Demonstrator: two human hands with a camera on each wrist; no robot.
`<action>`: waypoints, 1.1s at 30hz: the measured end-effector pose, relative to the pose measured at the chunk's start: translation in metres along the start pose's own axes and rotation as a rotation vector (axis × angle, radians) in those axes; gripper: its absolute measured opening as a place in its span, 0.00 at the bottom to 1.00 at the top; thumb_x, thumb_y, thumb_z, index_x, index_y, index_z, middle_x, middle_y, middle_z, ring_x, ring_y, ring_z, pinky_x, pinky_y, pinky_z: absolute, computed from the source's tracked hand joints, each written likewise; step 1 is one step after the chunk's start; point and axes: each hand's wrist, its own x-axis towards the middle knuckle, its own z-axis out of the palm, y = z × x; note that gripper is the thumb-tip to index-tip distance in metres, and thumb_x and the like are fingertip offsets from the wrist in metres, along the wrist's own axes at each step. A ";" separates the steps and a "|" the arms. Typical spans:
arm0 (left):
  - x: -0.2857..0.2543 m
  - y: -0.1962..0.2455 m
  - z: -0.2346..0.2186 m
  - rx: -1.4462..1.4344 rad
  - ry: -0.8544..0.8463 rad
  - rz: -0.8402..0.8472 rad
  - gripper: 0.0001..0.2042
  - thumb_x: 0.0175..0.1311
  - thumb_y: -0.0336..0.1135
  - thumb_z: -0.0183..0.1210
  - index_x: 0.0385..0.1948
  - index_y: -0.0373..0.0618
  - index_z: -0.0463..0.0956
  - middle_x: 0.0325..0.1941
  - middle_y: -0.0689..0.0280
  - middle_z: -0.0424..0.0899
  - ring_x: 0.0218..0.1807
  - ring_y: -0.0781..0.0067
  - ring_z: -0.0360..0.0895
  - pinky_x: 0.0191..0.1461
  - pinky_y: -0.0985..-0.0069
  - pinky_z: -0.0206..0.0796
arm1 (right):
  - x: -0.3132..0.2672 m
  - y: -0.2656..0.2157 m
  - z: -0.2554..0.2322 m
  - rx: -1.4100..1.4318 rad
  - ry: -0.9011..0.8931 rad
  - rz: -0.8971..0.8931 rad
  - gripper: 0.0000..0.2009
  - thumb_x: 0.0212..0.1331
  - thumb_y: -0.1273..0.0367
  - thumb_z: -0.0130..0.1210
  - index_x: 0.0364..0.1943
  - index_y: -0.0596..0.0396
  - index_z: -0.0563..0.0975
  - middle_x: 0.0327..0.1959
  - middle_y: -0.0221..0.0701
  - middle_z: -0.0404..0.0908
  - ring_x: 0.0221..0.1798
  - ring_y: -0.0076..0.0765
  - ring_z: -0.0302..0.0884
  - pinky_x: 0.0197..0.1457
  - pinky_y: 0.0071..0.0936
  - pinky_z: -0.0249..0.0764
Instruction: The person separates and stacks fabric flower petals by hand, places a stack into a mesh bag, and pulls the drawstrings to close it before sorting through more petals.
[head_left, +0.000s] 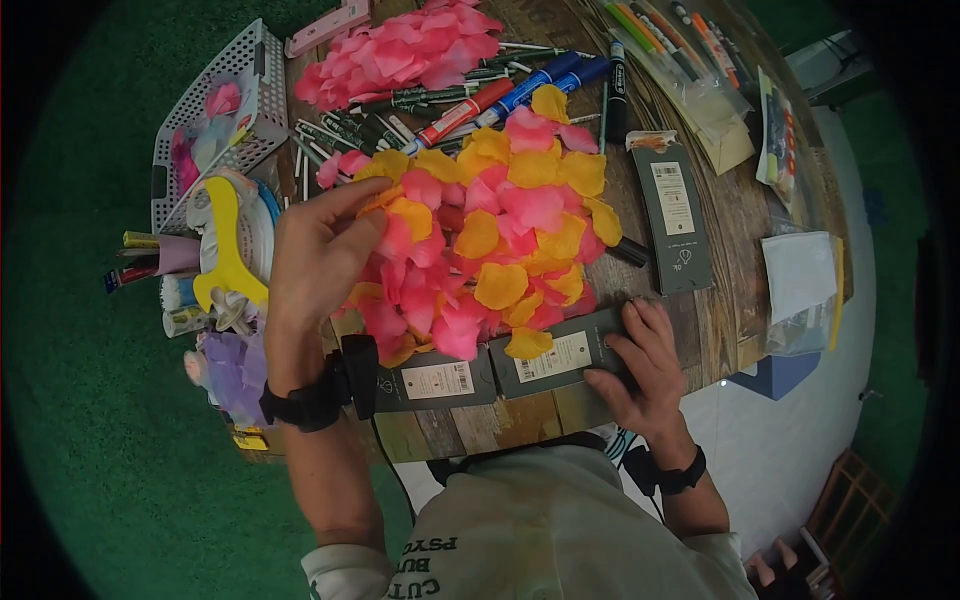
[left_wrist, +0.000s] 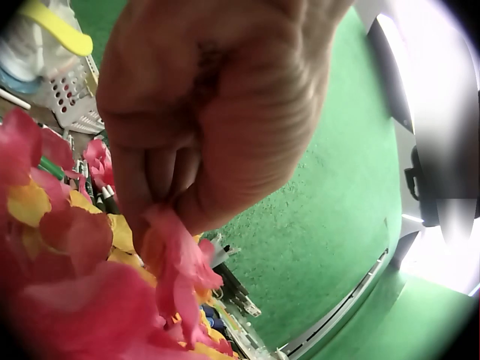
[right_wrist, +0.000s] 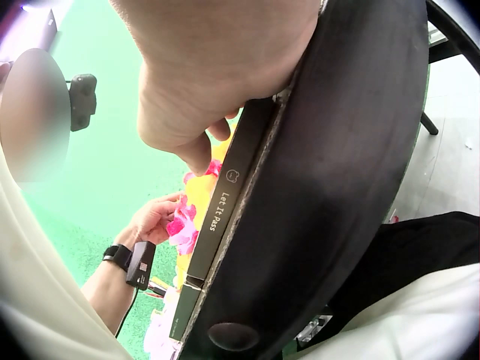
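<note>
A loose heap of pink and yellow artificial flower petals (head_left: 500, 240) covers the middle of the wooden table. At the heap's left side my left hand (head_left: 325, 245) pinches a pink petal (left_wrist: 180, 259) between thumb and fingers, with some orange-yellow showing beside it. My right hand (head_left: 645, 365) rests on the right end of a dark flat box (head_left: 560, 355) at the near edge, with the fingers spread loosely over it. Another dark box (head_left: 437, 380) lies end to end with it on the left. In the right wrist view, white lettering shows on the side of the box (right_wrist: 229, 195).
Markers (head_left: 510, 100) and a pink petal pile (head_left: 410, 50) lie behind the heap. A white basket (head_left: 225, 120) and a yellow plastic piece (head_left: 228, 240) stand left. To the right are a third dark box (head_left: 672, 215), pen packets (head_left: 690, 70) and a white packet (head_left: 800, 275).
</note>
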 end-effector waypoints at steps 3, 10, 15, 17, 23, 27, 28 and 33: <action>0.000 0.005 -0.001 0.107 0.090 -0.008 0.14 0.58 0.25 0.56 0.47 0.34 0.75 0.36 0.64 0.82 0.35 0.83 0.74 0.38 0.87 0.66 | -0.001 0.001 0.001 0.000 0.009 -0.003 0.19 0.40 0.65 0.67 0.37 0.63 0.78 0.51 0.48 0.74 0.58 0.54 0.68 0.63 0.52 0.57; 0.001 0.020 0.018 0.217 0.298 0.194 0.09 0.56 0.33 0.62 0.34 0.36 0.82 0.17 0.71 0.78 0.22 0.89 0.68 0.25 0.86 0.61 | -0.001 0.001 0.002 -0.011 0.017 -0.010 0.19 0.40 0.66 0.67 0.37 0.63 0.77 0.51 0.48 0.74 0.58 0.55 0.68 0.63 0.52 0.58; 0.005 0.018 0.024 0.071 0.302 0.157 0.10 0.55 0.34 0.63 0.31 0.35 0.82 0.15 0.73 0.75 0.21 0.90 0.65 0.23 0.87 0.58 | -0.002 0.000 0.001 0.003 0.002 0.006 0.20 0.40 0.65 0.67 0.37 0.65 0.77 0.52 0.49 0.73 0.60 0.55 0.66 0.64 0.53 0.56; 0.005 0.019 0.026 -0.070 0.265 0.108 0.10 0.55 0.34 0.63 0.29 0.34 0.82 0.16 0.73 0.76 0.22 0.90 0.66 0.23 0.87 0.58 | -0.001 0.000 0.001 -0.014 0.015 -0.004 0.19 0.40 0.66 0.66 0.36 0.63 0.77 0.51 0.48 0.74 0.57 0.55 0.68 0.63 0.52 0.58; 0.018 0.010 0.035 -0.272 0.111 -0.037 0.10 0.54 0.30 0.60 0.33 0.31 0.80 0.27 0.68 0.81 0.27 0.83 0.75 0.27 0.87 0.67 | 0.000 0.000 0.002 -0.004 0.021 -0.001 0.19 0.40 0.67 0.67 0.36 0.63 0.77 0.50 0.48 0.74 0.57 0.55 0.68 0.63 0.52 0.59; 0.027 0.004 0.042 -0.400 0.034 -0.104 0.13 0.53 0.33 0.61 0.37 0.33 0.80 0.28 0.68 0.81 0.25 0.84 0.74 0.28 0.86 0.67 | 0.000 0.000 0.002 -0.004 0.024 0.009 0.19 0.40 0.66 0.67 0.36 0.63 0.77 0.50 0.48 0.74 0.57 0.55 0.69 0.63 0.51 0.59; 0.027 0.011 0.042 -0.357 -0.005 -0.199 0.14 0.53 0.34 0.61 0.37 0.33 0.80 0.29 0.67 0.81 0.26 0.84 0.75 0.28 0.86 0.68 | 0.000 0.000 0.001 -0.002 0.024 0.009 0.19 0.40 0.66 0.67 0.36 0.63 0.77 0.50 0.48 0.74 0.57 0.55 0.69 0.63 0.51 0.59; 0.021 0.029 0.052 -0.305 -0.114 -0.289 0.14 0.53 0.35 0.62 0.37 0.34 0.79 0.30 0.67 0.80 0.28 0.84 0.75 0.29 0.86 0.68 | 0.000 0.000 0.001 0.004 0.026 0.019 0.19 0.39 0.66 0.67 0.36 0.63 0.78 0.50 0.48 0.75 0.57 0.54 0.69 0.62 0.51 0.59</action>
